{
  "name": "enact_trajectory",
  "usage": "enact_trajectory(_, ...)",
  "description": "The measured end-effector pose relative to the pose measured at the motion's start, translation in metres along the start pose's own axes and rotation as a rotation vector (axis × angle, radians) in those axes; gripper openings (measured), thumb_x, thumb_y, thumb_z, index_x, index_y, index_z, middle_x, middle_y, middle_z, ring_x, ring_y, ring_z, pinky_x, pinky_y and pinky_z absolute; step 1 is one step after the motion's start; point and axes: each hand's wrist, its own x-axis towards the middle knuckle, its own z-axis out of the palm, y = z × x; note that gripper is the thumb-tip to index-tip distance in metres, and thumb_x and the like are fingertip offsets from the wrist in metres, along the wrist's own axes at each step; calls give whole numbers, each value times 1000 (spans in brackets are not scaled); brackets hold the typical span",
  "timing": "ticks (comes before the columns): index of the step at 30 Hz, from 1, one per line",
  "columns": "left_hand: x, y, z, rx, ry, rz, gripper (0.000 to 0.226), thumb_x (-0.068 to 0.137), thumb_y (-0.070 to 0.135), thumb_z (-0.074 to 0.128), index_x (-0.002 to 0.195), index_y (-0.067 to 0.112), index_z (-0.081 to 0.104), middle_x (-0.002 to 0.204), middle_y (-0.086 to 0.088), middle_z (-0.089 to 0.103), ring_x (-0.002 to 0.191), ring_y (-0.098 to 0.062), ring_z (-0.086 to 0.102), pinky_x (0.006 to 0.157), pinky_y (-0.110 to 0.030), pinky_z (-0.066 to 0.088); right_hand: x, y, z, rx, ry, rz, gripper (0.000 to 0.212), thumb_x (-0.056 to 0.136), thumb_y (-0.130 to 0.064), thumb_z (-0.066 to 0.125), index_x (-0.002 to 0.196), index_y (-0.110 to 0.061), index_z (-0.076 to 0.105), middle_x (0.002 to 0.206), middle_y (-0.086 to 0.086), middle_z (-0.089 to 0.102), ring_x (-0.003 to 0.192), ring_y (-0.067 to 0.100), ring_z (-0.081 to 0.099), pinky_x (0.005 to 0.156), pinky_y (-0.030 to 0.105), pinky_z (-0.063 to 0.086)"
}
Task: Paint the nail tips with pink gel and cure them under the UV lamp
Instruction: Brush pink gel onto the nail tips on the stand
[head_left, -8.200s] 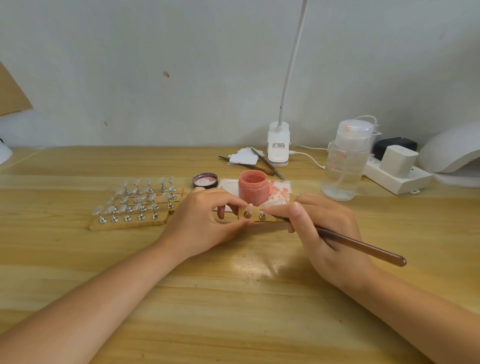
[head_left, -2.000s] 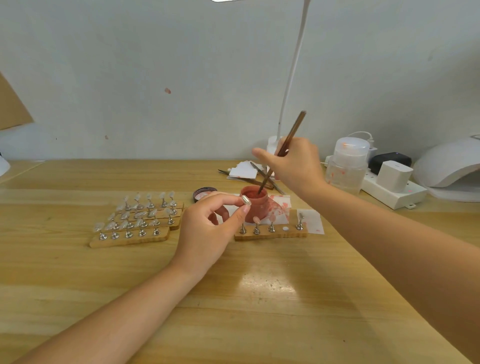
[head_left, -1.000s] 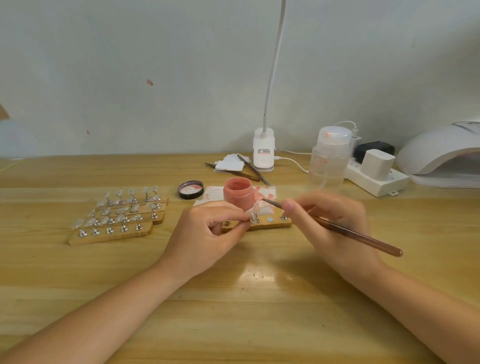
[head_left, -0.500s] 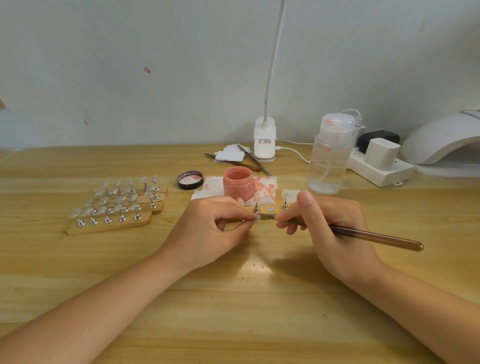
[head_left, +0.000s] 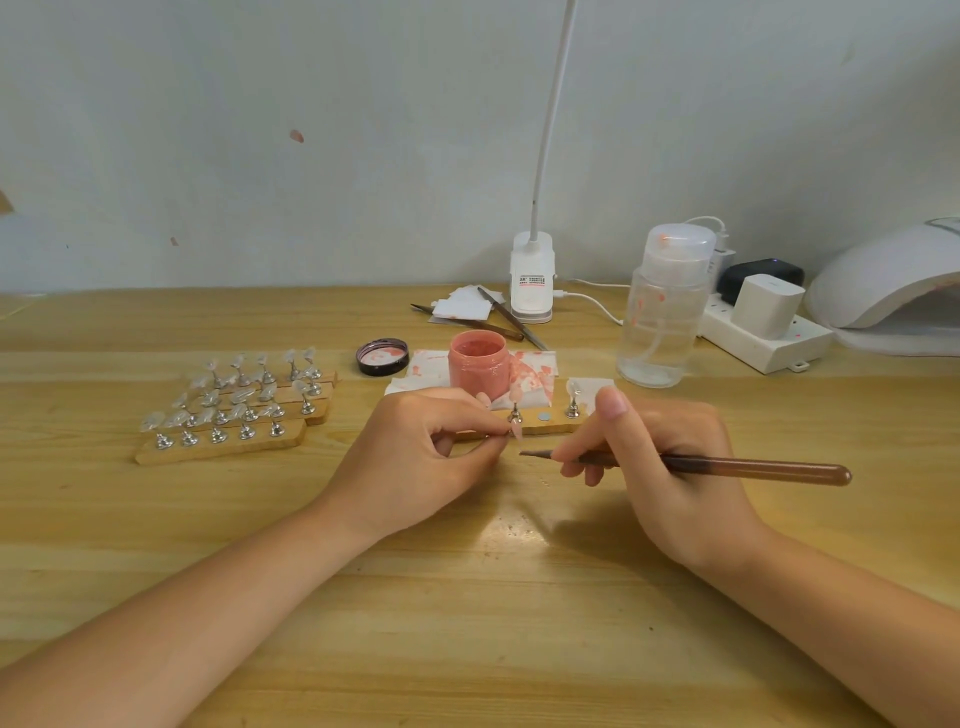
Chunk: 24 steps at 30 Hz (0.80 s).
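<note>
The right hand (head_left: 670, 462) has its grip round a brown brush (head_left: 727, 466) lying nearly level, long axis left to right, bristles pointing left at a pink nail tip (head_left: 518, 430) pinched in the left hand (head_left: 415, 462); both hover over a pale wooden desk (head_left: 467, 597); a pink gel jar (head_left: 477, 364) stands behind them, open; a grey-white wall (head_left: 311, 130) rises beyond.

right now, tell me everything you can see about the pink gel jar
The pink gel jar is a small round pot, seemingly translucent plastic tinted salmon pink by the gel inside. It stands upright and open, its wide mouth showing smeared pink inside and a threaded neck below the rim. It sits on a white paper towel blotched with pink, just behind the small wooden stand. Its black lid lies apart to the left, inside facing up. Neither hand touches the jar.
</note>
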Motion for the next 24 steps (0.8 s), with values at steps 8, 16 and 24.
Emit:
enact_trajectory(8, 1, -1, 0, 21, -3, 8, 32, 73, -2, 73, 83, 28, 69, 73, 17, 61, 44, -1, 36, 49, -6, 27, 3, 1, 3, -66, 12, 8, 46, 90, -37, 37, 73, -13, 72, 64, -5, 67, 56, 6, 61, 54, 12, 43)
enact_trajectory(16, 1, -2, 0, -12, 2, 10, 32, 74, 0, 72, 82, 31, 69, 74, 14, 63, 44, -3, 32, 45, -15, 29, 2, -1, 1, 25, 55, 9, 45, 90, -37, 34, 67, -21, 69, 57, 4, 65, 51, 10, 58, 52, 19, 45)
enact_trajectory(24, 1, -5, 0, -4, 2, 14, 30, 74, -1, 72, 85, 27, 70, 76, 17, 62, 43, -4, 30, 46, -16, 31, 2, -1, 2, -21, 6, 49, 47, 89, -41, 36, 71, -16, 72, 61, -1, 67, 54, 7, 60, 53, 12, 42)
